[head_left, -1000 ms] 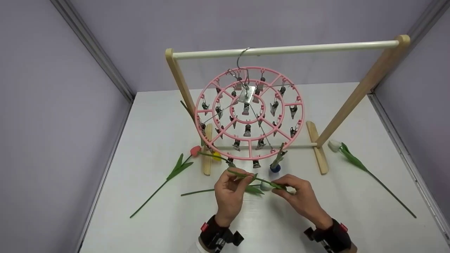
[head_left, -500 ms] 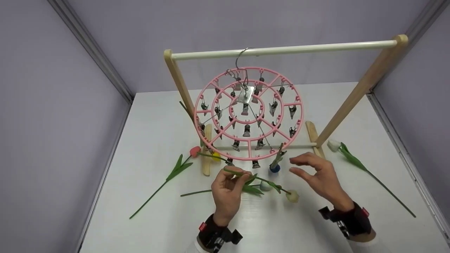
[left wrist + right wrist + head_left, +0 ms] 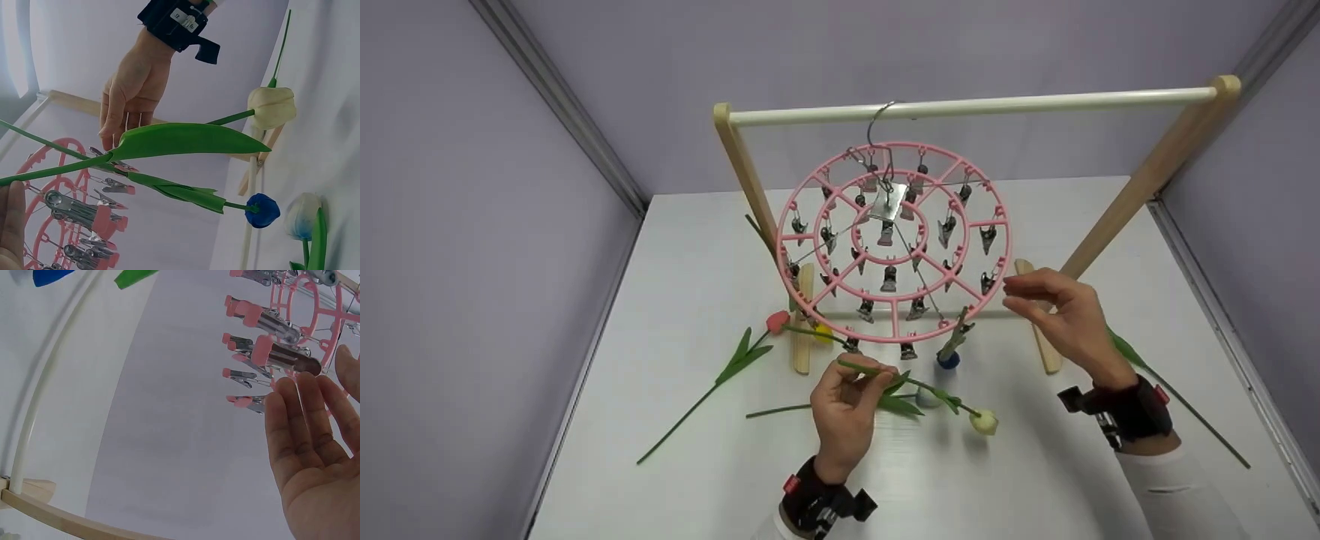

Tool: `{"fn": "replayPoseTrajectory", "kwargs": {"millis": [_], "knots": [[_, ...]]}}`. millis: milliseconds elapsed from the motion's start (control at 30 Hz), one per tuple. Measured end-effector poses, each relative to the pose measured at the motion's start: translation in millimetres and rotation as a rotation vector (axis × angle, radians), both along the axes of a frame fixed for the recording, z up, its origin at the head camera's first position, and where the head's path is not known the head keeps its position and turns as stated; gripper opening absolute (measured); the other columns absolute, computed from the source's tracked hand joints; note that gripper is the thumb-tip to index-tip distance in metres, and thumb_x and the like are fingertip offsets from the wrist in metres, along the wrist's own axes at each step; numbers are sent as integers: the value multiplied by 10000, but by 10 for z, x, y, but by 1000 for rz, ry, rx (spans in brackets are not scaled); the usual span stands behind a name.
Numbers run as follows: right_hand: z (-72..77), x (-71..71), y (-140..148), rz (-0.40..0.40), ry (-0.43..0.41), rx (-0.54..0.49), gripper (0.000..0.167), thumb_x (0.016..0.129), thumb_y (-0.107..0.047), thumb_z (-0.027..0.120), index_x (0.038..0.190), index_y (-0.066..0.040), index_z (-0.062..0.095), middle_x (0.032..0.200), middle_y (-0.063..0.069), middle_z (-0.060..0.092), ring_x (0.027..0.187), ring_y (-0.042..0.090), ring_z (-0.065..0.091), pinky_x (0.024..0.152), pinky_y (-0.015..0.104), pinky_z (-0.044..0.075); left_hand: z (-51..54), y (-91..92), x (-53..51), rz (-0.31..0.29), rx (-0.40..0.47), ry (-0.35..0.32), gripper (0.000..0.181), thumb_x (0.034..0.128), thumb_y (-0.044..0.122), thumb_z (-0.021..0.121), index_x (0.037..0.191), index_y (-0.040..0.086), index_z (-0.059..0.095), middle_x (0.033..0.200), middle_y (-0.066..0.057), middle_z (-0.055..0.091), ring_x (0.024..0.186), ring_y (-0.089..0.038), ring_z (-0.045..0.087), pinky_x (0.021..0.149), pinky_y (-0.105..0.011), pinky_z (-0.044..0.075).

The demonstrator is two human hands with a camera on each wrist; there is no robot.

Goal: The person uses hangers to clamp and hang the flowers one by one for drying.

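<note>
A cream tulip (image 3: 983, 422) is pinched by its green stem between the thumb and fingers of my left hand (image 3: 844, 420), in front of the pink round clip hanger (image 3: 895, 337). Its bloom (image 3: 272, 108) points right in the head view. My right hand (image 3: 1061, 315) is raised at the hanger's right rim, thumb and fingers apart. In the right wrist view its fingertips lie close to a metal clip (image 3: 284, 355) with pink tips; I cannot tell if they touch. A blue tulip (image 3: 949, 361) hangs bloom down below the hanger's front right rim.
The hanger hooks on the white bar (image 3: 1035, 102) of a wooden stand (image 3: 746, 176). On the white table lie a red tulip (image 3: 777, 322) at left and a pale blue-white tulip (image 3: 928, 397) in the middle. A yellow bloom (image 3: 823, 334) shows under the hanger's left rim.
My right hand has let go of the cream tulip, uncovering its bloom, and moved right and up to the hanger's rim. My left hand stays nearly still with the stem.
</note>
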State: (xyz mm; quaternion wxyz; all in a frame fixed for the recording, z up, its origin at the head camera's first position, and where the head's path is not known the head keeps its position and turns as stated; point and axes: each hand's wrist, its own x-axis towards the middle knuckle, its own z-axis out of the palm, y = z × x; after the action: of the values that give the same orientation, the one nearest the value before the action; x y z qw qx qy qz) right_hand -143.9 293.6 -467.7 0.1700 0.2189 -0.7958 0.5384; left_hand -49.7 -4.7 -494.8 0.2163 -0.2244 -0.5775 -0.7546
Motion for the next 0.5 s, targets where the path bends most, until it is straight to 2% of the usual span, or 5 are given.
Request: {"fn": "replayPoseTrajectory", "kwargs": {"millis": [133, 300, 500], "knots": [[21, -153, 44, 30, -58, 31, 283, 897, 116, 752, 1158, 7, 766, 1086, -109, 763, 1012, -16, 720, 876, 101, 564, 1, -2, 3, 4, -9, 0, 141, 949, -160, 637, 1070, -149, 565, 985, -239, 624, 1020, -64, 754, 888, -310, 652], [47, -331, 84, 130, -149, 88, 251, 925, 81, 740, 1162, -1, 764, 1120, -163, 747, 1006, -29, 719, 877, 111, 574, 2, -1, 5, 5, 1, 2, 142, 945, -164, 641, 1064, -152, 565, 982, -242, 631, 1016, -71, 756, 883, -310, 653], [113, -452, 81, 216, -258, 151, 267, 974, -28, 734, 1239, -36, 763, 1198, -255, 725, 1036, -28, 730, 883, 121, 580, -1, -12, 4, 7, 0, 5, 135, 944, -167, 640, 1055, -151, 566, 984, -257, 622, 1016, -71, 753, 879, -317, 655]]}}
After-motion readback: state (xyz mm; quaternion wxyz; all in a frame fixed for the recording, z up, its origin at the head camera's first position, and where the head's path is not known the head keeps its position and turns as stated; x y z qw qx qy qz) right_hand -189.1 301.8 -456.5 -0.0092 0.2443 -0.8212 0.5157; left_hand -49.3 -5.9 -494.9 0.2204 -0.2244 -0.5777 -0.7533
